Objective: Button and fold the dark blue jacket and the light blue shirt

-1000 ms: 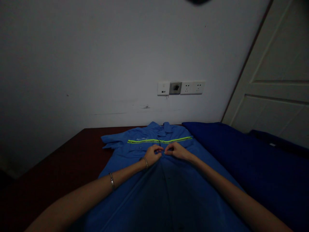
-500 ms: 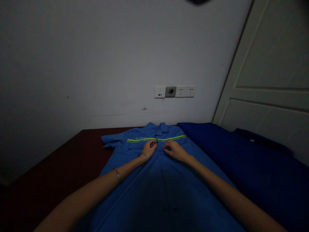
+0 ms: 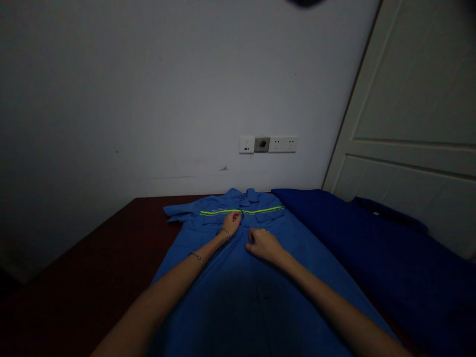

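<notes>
A blue short-sleeved work shirt [image 3: 223, 267] lies face up on the dark red surface, its collar toward the wall and a yellow-green stripe across the chest. At the front edge just below the stripe, my left hand [image 3: 231, 224] is closed in a pinch on the shirt fabric. My right hand [image 3: 265, 245] rests over the shirt front, lower and to the right. Its fingers are curled, with a gap between thumb and forefinger and no cloth visible between them. A dark button [image 3: 254, 296] shows dimly further down the front.
Darker blue cloth [image 3: 334, 228] lies along the right side of the shirt. Dark red tabletop [image 3: 122, 238] shows on the left. Behind stands a pale wall with sockets [image 3: 282, 144], and a white panelled door [image 3: 412, 148] is at the right.
My right hand has moved down the shirt front, away from the stripe, and its thumb and forefinger have parted a little. My left hand stays at the stripe. The view has shifted slightly.
</notes>
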A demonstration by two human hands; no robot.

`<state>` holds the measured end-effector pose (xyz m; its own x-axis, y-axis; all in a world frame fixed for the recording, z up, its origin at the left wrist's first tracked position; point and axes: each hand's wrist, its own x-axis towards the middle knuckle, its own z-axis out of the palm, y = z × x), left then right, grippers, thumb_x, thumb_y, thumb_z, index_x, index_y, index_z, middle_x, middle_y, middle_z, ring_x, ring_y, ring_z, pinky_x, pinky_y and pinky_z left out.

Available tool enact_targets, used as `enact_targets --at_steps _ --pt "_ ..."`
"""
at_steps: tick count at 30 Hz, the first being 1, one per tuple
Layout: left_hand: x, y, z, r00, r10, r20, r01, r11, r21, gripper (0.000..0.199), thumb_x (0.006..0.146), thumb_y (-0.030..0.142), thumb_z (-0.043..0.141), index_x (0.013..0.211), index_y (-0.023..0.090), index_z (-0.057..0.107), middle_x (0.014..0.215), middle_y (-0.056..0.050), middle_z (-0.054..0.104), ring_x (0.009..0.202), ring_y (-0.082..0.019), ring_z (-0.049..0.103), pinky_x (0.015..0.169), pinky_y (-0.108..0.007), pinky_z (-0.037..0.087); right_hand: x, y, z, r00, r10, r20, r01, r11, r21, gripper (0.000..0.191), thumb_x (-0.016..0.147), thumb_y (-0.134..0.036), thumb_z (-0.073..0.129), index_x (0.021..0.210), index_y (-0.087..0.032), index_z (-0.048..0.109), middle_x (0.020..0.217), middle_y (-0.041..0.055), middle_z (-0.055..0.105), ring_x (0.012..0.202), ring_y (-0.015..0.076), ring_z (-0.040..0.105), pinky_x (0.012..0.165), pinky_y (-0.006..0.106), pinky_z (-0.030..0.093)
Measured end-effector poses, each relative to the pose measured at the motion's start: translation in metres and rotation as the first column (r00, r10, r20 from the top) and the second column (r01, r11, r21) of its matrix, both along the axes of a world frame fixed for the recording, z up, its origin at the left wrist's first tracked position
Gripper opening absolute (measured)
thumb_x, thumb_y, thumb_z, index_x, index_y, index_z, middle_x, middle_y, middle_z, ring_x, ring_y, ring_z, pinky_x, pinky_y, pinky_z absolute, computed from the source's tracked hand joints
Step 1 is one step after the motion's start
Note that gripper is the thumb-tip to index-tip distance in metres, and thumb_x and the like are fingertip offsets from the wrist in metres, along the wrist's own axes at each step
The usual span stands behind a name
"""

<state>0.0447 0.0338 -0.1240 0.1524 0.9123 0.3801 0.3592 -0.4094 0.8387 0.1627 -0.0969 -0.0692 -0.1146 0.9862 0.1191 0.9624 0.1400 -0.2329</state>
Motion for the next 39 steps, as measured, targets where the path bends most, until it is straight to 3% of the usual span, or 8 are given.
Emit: enact_targets --at_steps 7,15,25,30,35,37,39 --pt "0.001 -0.001 0.0 0.993 0.041 -0.112 -0.034 0.997 0.067 0.014 0.078 0.019 0.049 0.083 0.012 0.06 0.069 -0.002 0.059 0.064 -0.012 0.052 0.064 -0.023 0.041 -0.014 -0.026 -0.001 0.992 -0.116 0.043 0.116 0.993 0.004 0.034 0.07 -0.033 0.054 0.097 -0.012 0.057 0.099 0.0154 0.062 0.089 0.0247 0.059 0.069 0.029 0.04" --pt "0.003 0.004 -0.007 0.97 0.066 -0.232 -0.031 0.988 0.153 0.014 0.08 0.019 0.048 0.083 0.011 0.059 0.071 -0.003 0.058 0.064 -0.011 0.05 0.065 -0.024 0.04 -0.001 -0.024 -0.013 0.972 -0.145 -0.184 0.15 0.989 0.014 0.025 0.065 -0.027 0.056 0.085 -0.015 0.065 0.087 0.0089 0.067 0.08 0.0203 0.061 0.066 0.025 0.039" --pt "0.002 0.0 -0.004 0.971 0.102 -0.217 -0.058 0.978 0.2 0.013 0.079 0.02 0.048 0.081 0.013 0.059 0.071 -0.002 0.056 0.067 -0.013 0.051 0.069 -0.025 0.04 0.022 -0.011 -0.029 0.745 -0.242 -0.621 0.193 0.97 -0.147 0.033 0.062 -0.014 0.056 0.092 -0.008 0.067 0.084 0.007 0.069 0.075 0.0157 0.062 0.063 0.019 0.044" --pt "-0.002 -0.006 0.0 0.969 0.22 -0.109 -0.201 0.966 0.159 0.015 0.078 0.02 0.048 0.083 0.014 0.06 0.072 -0.003 0.058 0.072 -0.014 0.054 0.073 -0.027 0.041 0.031 -0.009 -0.025 0.648 -0.324 -0.69 0.16 0.943 -0.293 0.031 0.062 -0.009 0.054 0.09 -0.01 0.068 0.06 0.0007 0.065 0.053 0.0114 0.056 0.049 0.018 0.04" --pt "-0.011 -0.008 0.001 0.879 0.471 0.074 -0.463 0.88 -0.11 0.019 0.072 0.013 0.046 0.083 0.014 0.061 0.077 -0.007 0.062 0.077 -0.017 0.058 0.074 -0.029 0.042 0.032 -0.011 -0.018 0.577 -0.334 -0.746 0.105 0.935 -0.337 0.035 0.061 -0.007 0.056 0.094 -0.008 0.066 0.053 -0.0015 0.061 0.047 0.0092 0.051 0.049 0.019 0.04" --pt "-0.015 -0.008 0.001 0.855 0.508 0.107 -0.489 0.857 -0.16 0.023 0.073 0.012 0.04 0.082 0.014 0.061 0.074 -0.008 0.062 0.075 -0.019 0.059 0.07 -0.031 0.044 0.032 -0.013 -0.017 0.569 -0.319 -0.757 0.082 0.939 -0.334 0.036 0.061 -0.006 0.056 0.095 -0.007 0.065 0.053 -0.0016 0.06 0.047 0.0088 0.05 0.049 0.019 0.04" --pt "-0.016 -0.011 0.002 0.885 0.446 0.136 -0.43 0.893 -0.134 0.027 0.075 0.014 0.035 0.081 0.014 0.061 0.067 -0.007 0.061 0.069 -0.018 0.059 0.064 -0.03 0.045 0.032 -0.013 -0.017 0.561 -0.314 -0.766 0.071 0.94 -0.333 0.036 0.061 -0.005 0.055 0.095 -0.007 0.065 0.053 -0.0019 0.06 0.046 0.0082 0.049 0.049 0.018 0.04"
